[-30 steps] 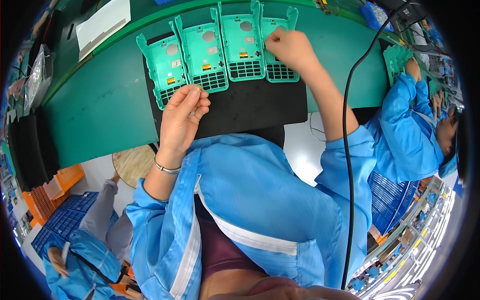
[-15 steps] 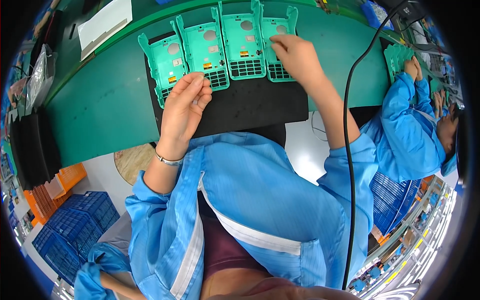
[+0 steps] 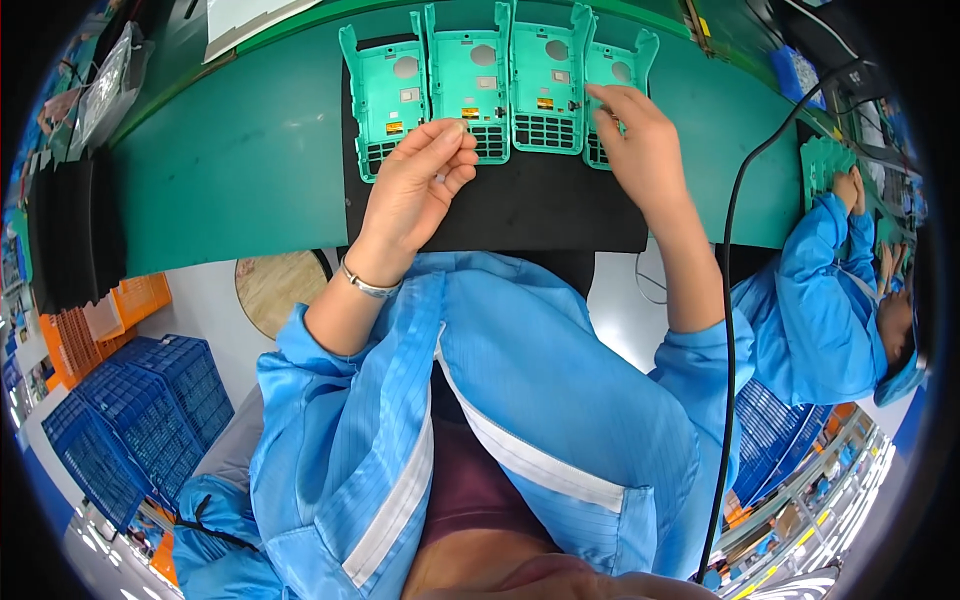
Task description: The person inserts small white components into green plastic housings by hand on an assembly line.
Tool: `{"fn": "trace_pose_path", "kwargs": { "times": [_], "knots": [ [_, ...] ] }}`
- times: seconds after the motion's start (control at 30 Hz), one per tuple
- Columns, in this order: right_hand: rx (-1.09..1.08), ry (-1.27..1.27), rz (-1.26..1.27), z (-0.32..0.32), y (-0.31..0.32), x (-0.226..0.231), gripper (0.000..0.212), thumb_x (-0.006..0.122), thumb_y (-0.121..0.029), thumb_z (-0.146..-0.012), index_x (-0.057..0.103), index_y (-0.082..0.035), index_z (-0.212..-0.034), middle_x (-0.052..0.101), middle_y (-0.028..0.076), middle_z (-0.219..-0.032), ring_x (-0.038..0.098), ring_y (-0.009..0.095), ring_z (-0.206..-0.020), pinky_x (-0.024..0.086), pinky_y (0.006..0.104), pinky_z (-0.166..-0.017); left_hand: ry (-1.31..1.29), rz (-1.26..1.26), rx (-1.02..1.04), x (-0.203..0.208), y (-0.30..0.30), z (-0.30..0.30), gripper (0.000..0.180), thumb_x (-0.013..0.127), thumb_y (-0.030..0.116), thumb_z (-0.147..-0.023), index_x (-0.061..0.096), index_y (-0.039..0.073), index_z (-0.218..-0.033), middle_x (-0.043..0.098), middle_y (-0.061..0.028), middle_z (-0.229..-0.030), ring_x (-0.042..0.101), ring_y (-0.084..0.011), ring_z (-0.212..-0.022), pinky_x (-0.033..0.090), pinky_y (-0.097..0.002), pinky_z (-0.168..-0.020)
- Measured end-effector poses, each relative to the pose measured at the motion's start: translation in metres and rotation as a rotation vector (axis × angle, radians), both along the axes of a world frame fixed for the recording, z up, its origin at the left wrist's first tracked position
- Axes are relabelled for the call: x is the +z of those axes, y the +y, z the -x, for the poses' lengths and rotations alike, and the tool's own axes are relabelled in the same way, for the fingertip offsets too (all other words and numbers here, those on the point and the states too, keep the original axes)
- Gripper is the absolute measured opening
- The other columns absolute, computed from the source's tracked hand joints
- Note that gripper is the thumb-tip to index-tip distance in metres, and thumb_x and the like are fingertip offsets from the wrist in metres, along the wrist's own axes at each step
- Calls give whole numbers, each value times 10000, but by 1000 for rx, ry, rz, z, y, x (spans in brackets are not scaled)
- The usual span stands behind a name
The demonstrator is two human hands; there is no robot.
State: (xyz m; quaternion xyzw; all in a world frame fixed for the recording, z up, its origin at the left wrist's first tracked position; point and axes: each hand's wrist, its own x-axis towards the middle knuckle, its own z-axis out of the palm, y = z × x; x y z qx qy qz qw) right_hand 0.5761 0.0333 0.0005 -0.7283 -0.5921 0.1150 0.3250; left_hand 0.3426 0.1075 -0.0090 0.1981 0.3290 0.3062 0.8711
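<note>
Several turquoise plastic housings stand side by side on a black mat (image 3: pixel 500 205), each with a round opening, a yellow label and a grid of key slots. My left hand (image 3: pixel 420 190) hovers by the lower part of the second housing (image 3: pixel 448 75) from the left, partly covering it. Its thumb and forefinger are pinched; whatever is between them is too small to make out. My right hand (image 3: pixel 645 145) is over the left edge of the rightmost housing (image 3: pixel 618 52), thumb and forefinger apart. The leftmost housing (image 3: pixel 375 70) and third housing (image 3: pixel 530 70) have no hand on them.
The mat lies on a green bench (image 3: pixel 230 190). A black cable (image 3: pixel 732 300) hangs down across the right side. At right, a co-worker in a blue jacket (image 3: pixel 820 310) handles turquoise parts (image 3: pixel 826 160). Blue crates (image 3: pixel 150 400) stand on the floor at left, near a round stool (image 3: pixel 275 290).
The view has shifted, so bench and housings appear farther right. My right hand has moved slightly toward the rightmost housing's left edge, thumb and forefinger spreading. The left hand keeps its pinch.
</note>
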Motion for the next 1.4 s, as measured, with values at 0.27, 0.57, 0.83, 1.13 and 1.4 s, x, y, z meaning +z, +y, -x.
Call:
{"fn": "trace_pose_path", "kwargs": {
  "times": [0.27, 0.57, 0.83, 1.13, 1.4],
  "knots": [
    [133, 746, 281, 73, 17, 23, 166, 596, -134, -807, 640, -32, -930, 630, 75, -853, 596, 131, -755, 472, 246, -670, -34, -15, -46, 5, -2, 7, 219, 534, 120, -879, 554, 6, -1064, 609, -56, -899, 589, -119, -797, 497, -235, -731],
    [76, 720, 255, 97, 14, 24, 176, 595, -120, -809, 635, -25, -952, 626, 58, -854, 577, 104, -744, 464, 228, -683, -74, -44, -54, 10, -1, 33, 240, 532, 121, -880, 543, 2, -1088, 605, -63, -920, 590, -127, -817, 495, -245, -744],
    [12, 822, 268, 84, 17, 15, 179, 603, -111, -807, 636, -25, -960, 633, 37, -848, 568, 80, -738, 460, 215, -681, -96, 23, -33, 4, 7, 20, 161, 538, 106, -873, 557, 3, -996, 603, -76, -930, 596, -134, -855, 506, -248, -774],
    [37, 815, 170, 104, 20, 27, 165, 636, -110, -775, 641, -7, -904, 638, 52, -830, 588, 92, -717, 478, 218, -656, -99, 93, 59, 1, -3, 20, 143, 578, 150, -857, 566, 42, -950, 577, -20, -842, 554, -87, -737, 482, -204, -681],
    [21, 599, 268, 102, 19, 34, 181, 623, -160, -766, 645, -14, -871, 643, 63, -769, 593, 105, -673, 474, 234, -625, -105, 50, 51, 6, -18, 14, 103, 567, 136, -863, 565, 56, -929, 570, -16, -846, 532, -75, -763, 457, -206, -699]
  ]
}}
